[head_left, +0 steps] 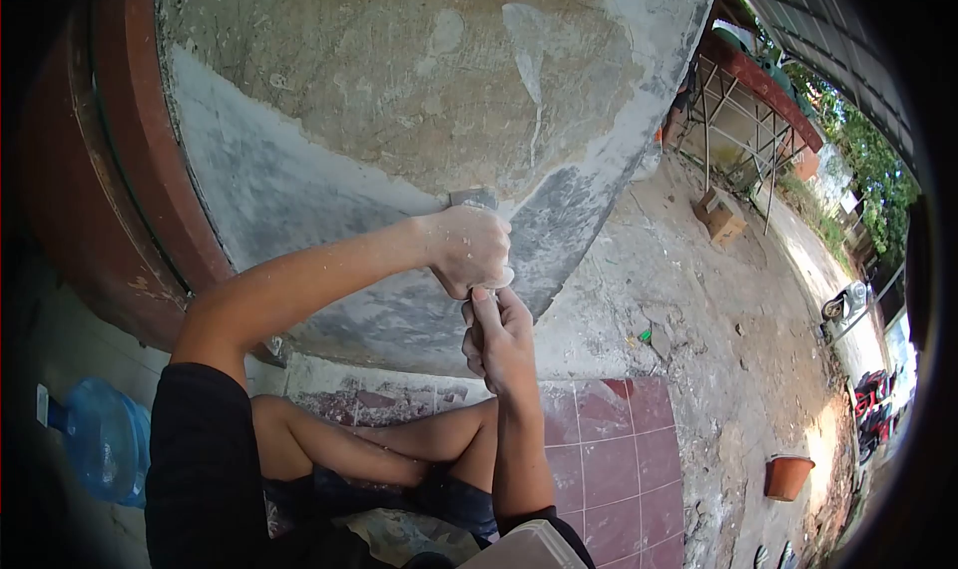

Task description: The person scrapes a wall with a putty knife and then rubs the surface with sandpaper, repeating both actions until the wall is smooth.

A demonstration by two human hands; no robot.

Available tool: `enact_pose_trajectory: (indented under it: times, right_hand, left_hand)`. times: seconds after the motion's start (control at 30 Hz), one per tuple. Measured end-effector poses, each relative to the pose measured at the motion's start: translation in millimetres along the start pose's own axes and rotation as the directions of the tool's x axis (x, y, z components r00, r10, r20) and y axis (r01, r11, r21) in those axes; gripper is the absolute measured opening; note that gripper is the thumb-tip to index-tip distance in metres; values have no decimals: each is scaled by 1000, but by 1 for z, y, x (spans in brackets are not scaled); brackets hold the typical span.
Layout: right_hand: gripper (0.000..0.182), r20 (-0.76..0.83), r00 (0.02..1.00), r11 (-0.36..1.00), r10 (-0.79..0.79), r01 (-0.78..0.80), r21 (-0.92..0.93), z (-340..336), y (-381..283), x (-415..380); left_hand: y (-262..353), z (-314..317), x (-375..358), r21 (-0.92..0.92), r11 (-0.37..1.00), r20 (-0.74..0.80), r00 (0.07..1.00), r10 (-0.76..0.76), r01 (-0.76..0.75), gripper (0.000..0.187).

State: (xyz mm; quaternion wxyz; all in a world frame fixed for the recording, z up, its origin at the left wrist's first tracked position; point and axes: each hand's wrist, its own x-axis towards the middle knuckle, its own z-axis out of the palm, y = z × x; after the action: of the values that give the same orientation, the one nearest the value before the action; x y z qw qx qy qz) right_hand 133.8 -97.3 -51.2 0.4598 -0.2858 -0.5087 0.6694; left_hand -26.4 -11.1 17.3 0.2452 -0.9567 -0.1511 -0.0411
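Note:
My left hand [469, 250], dusted with white, is closed in a fist around a scraper whose flat grey blade [473, 199] sticks out above the knuckles against the wall. Directly below it, my right hand [499, 341] is closed, thumb pointing up, touching or almost touching the left fist. A whitish edge shows between the two hands; what the right fingers hold is mostly hidden. Behind them rises a wall [379, 90] with rough brown-grey plaster above and a smoother grey-white coat along its lower part.
Beneath my crossed legs lie dark red tiles [611, 459] with white smears. A blue water jug [105, 439] lies at left. On the ground to the right are an orange bucket [788, 477] and a cardboard box [720, 216]. A red-topped table [758, 80] stands farther back, near a partly hidden person.

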Motion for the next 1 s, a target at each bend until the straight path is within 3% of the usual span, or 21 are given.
enact_pose_trajectory:
  times: [0.1, 0.17, 0.2, 0.23, 0.37, 0.4, 0.43, 0.47, 0.5, 0.53, 0.6, 0.63, 0.67, 0.7, 0.77, 0.8, 0.83, 0.87, 0.9, 0.93, 1.0]
  right_hand:
    - [24, 1, 999, 999, -35, 35, -24, -1, 3, -3]
    - [24, 22, 999, 996, -33, 35, -85, -3, -5, -14]
    - [23, 24, 1000, 996, -18, 20, -83, -5, -8, -20]
    - [23, 32, 999, 996, -6, 8, -88, -9, -9, -27]
    - [22, 147, 980, 947, 131, -80, -310, -97, 33, -78]
    - [28, 91, 975, 927, 202, -160, -340, -129, 51, -100]
    - [33, 124, 978, 938, 168, -119, -326, -175, 85, -119]
    - [38, 34, 967, 957, 252, -243, -160, -197, 99, -144]
    - [38, 98, 955, 950, 281, -262, -169, -185, 111, -120]
    - [38, 133, 954, 951, 270, -243, -189, -176, 126, -102]
    - [37, 179, 951, 951, 253, -211, -226, -154, 154, -75]
    - [37, 202, 949, 952, 241, -190, -241, -142, 170, -60]
    - [37, 222, 950, 955, 219, -162, -249, -129, 187, -43]
    - [36, 239, 952, 958, 194, -132, -253, -116, 206, -27]
    - [36, 250, 957, 966, 146, -84, -246, -83, 252, -7]
    - [36, 259, 958, 967, 125, -59, -246, -67, 273, 1]
    - [35, 269, 958, 968, 98, -29, -248, -48, 295, 12]
    - [35, 277, 958, 968, 70, 2, -252, -33, 313, 22]
    - [35, 280, 959, 966, 39, 36, -257, -19, 331, 32]
    - [34, 282, 960, 963, 5, 70, -259, -3, 349, 41]
    - [34, 284, 957, 955, -48, 127, -266, 25, 386, 49]
  left_hand:
    - [7, 8, 0, 32, 999, 135, 991, 25, -29, 24]
    - [15, -2, 0, -38, 999, -74, 997, -14, 12, 24]
    - [25, -6, 0, -55, 997, -35, 998, -60, 58, 23]
    - [38, -6, 0, -62, 996, -121, 991, -64, 57, 24]
    - [112, 10, -41, -88, 983, -453, 873, -183, 161, 38]
    - [135, 14, -64, -151, 968, -464, 850, -250, 202, 42]
    - [156, 25, -93, -356, 891, -342, 849, -403, 280, 40]
    - [172, 38, -128, -539, 762, -192, 828, -527, 360, 39]
    - [184, 43, -169, -728, 422, 140, 720, -679, 540, 41]
    - [198, 48, -214, -765, 0, 475, 563, -677, 644, 43]
    - [241, 72, -316, -692, -517, 674, 194, -713, 504, 46]
    - [281, 76, -355, -750, -611, 648, 97, -755, 253, 47]
    - [317, 76, -389, -781, -624, 624, -9, -781, -9, 48]
    - [354, 82, -413, -779, -627, 627, -52, -777, -14, 48]
    - [436, 101, -436, -748, -599, 642, -542, -542, -287, 41]
    - [469, 107, -435, -753, -517, 615, -716, -330, -408, 38]
    - [491, 109, -426, -757, -508, 603, -738, -303, -410, 38]
    - [512, 110, -412, -660, -715, 250, -830, -499, 232, 30]
    - [526, 109, -403, -208, -640, -4, -655, -755, 739, 23]
    - [526, 102, -397, -198, -658, -8, -673, -740, 726, 23]
    - [516, 98, -380, -485, -603, -34, -703, -710, 633, 22]
